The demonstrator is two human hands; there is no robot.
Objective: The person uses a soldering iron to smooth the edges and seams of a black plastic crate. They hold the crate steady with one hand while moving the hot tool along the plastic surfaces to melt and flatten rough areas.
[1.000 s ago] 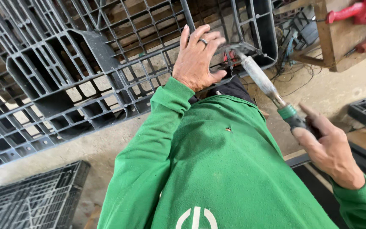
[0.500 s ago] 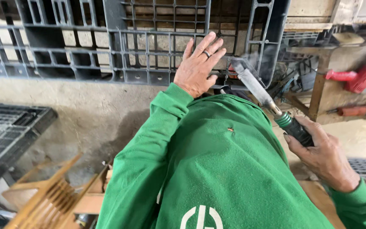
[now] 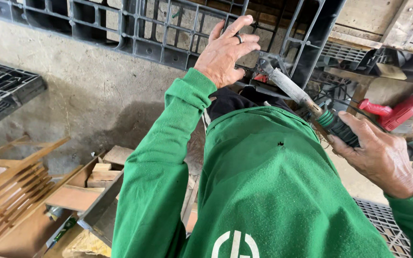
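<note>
My left hand [image 3: 225, 52], with a ring on one finger, rests flat against the lower bars of a dark grey plastic pallet [image 3: 168, 33] that stands on edge in front of me. My right hand [image 3: 383, 155] grips the black and green handle of a metal-barrelled hot tool [image 3: 307, 102]. The tool's tip points at the pallet's lower right part, just right of my left hand. Both arms are in green sleeves, and my green shirt fills the lower middle of the view.
Another dark pallet [image 3: 1, 93] lies at the left. Wooden scraps and boards [image 3: 48, 191] are piled at the lower left on the concrete floor. A red power tool [image 3: 397, 112] and cables sit at the right by a wooden bench [image 3: 407, 28]. A grid panel [image 3: 383, 224] lies at the lower right.
The view has swung down and left, showing more floor and wood scraps. My left hand stays on the pallet and the tool stays aimed at the same spot.
</note>
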